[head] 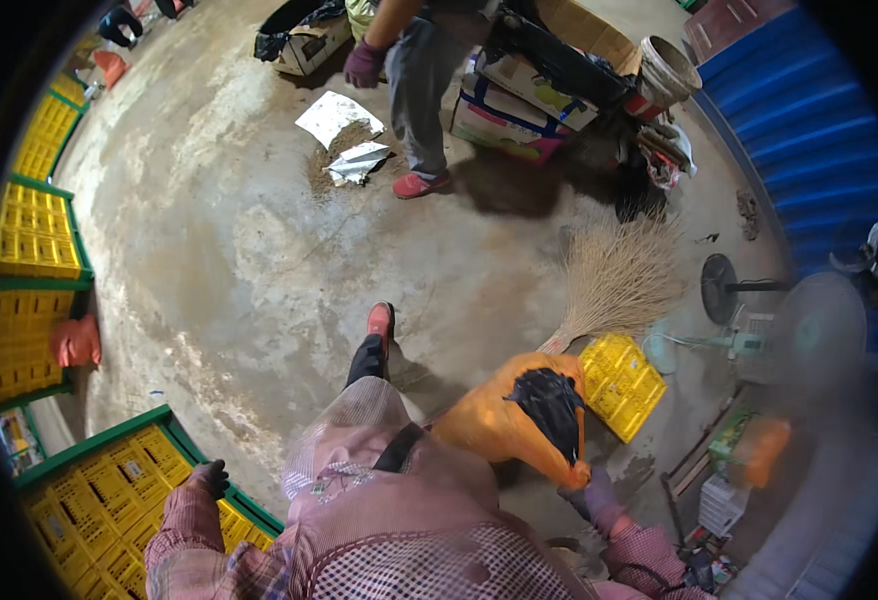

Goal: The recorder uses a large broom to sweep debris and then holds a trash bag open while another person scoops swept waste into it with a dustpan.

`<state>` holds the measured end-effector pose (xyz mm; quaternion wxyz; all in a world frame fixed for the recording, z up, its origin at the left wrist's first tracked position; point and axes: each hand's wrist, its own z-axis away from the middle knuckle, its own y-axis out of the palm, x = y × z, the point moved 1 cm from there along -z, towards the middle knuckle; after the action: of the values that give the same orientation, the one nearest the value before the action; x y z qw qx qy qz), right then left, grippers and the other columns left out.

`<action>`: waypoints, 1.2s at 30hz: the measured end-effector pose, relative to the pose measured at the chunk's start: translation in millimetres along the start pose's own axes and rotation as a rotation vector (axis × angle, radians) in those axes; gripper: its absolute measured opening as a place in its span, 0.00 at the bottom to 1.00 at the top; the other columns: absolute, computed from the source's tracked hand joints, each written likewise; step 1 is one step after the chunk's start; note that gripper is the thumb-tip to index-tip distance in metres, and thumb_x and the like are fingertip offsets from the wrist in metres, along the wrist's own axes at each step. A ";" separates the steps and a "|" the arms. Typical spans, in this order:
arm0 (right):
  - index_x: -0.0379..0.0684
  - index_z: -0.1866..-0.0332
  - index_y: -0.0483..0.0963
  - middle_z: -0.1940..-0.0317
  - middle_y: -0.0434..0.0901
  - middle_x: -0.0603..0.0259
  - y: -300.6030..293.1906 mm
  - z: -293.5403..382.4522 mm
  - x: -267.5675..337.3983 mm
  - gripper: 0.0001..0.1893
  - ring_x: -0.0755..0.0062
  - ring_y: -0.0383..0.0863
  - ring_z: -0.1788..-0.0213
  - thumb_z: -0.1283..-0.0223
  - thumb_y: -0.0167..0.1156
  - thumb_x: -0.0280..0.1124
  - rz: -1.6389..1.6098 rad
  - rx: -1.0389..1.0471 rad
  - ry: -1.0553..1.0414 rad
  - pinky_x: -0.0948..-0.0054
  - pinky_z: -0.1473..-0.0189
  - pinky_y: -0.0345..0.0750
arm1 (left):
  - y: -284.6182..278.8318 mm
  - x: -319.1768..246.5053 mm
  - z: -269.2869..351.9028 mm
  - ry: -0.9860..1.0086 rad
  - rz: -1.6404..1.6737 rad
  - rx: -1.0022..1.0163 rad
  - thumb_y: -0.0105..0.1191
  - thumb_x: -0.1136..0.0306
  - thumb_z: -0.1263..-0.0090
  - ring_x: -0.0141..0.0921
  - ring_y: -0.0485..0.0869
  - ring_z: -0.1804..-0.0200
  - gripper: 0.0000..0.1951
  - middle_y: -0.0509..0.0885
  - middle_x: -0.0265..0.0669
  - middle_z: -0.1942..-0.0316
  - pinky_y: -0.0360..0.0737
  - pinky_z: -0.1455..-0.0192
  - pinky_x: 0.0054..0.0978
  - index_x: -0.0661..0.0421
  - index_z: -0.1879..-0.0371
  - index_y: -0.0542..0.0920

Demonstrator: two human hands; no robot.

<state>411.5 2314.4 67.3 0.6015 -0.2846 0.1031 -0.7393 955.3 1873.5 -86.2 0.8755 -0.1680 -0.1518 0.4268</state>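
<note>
My right hand [596, 499], in a purple glove, grips the gathered corner of an orange bag [476, 409] with black plastic [547, 401] showing at its opening. The bag hangs beside my right leg, in front of a yellow plastic crate [625, 386]. Above these, a large twig broom [611, 277] lies on the concrete floor. My left hand [210, 478], in a dark glove, is by the green rim of a stack of yellow crates [108, 495]; its fingers are partly curled and I see nothing in them.
Another person [424, 97] in a purple glove stands ahead, beside white sheets [337, 118] and a dirt pile [341, 146]. Cardboard boxes [506, 124] and a bucket [668, 71] stand beyond. Fans [720, 289] line the blue wall [821, 135] at right; yellow crate stacks [33, 229] line the left.
</note>
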 end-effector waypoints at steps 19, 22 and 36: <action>0.36 0.63 0.70 0.75 0.74 0.58 70.4 -221.5 266.0 0.15 0.72 0.73 0.70 0.60 0.58 0.28 0.262 0.125 -0.580 0.75 0.66 0.70 | 204.8 -283.9 62.9 0.674 0.129 0.597 0.40 0.47 0.41 0.31 0.67 0.49 0.22 0.70 0.35 0.53 0.64 0.49 0.33 0.45 0.51 0.65; 0.37 0.62 0.70 0.71 0.75 0.55 96.5 -270.0 255.4 0.15 0.64 0.74 0.67 0.59 0.57 0.29 0.272 0.011 -0.567 0.73 0.64 0.70 | 332.5 -308.5 128.3 0.465 0.184 0.645 0.44 0.44 0.45 0.32 0.67 0.48 0.28 0.68 0.37 0.50 0.64 0.50 0.31 0.53 0.52 0.65; 0.45 0.64 0.71 0.71 0.75 0.53 107.7 -259.1 308.9 0.17 0.55 0.74 0.67 0.67 0.59 0.34 0.841 0.089 -0.967 0.65 0.62 0.70 | 391.2 -355.9 103.4 0.825 -0.600 0.304 0.49 0.60 0.52 0.41 0.76 0.61 0.24 0.76 0.47 0.66 0.72 0.63 0.32 0.60 0.56 0.68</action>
<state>324.4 1944.9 -106.0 0.8299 -0.4958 -0.1077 -0.2322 430.8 1833.0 -202.8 0.9606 -0.1423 0.2274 0.0730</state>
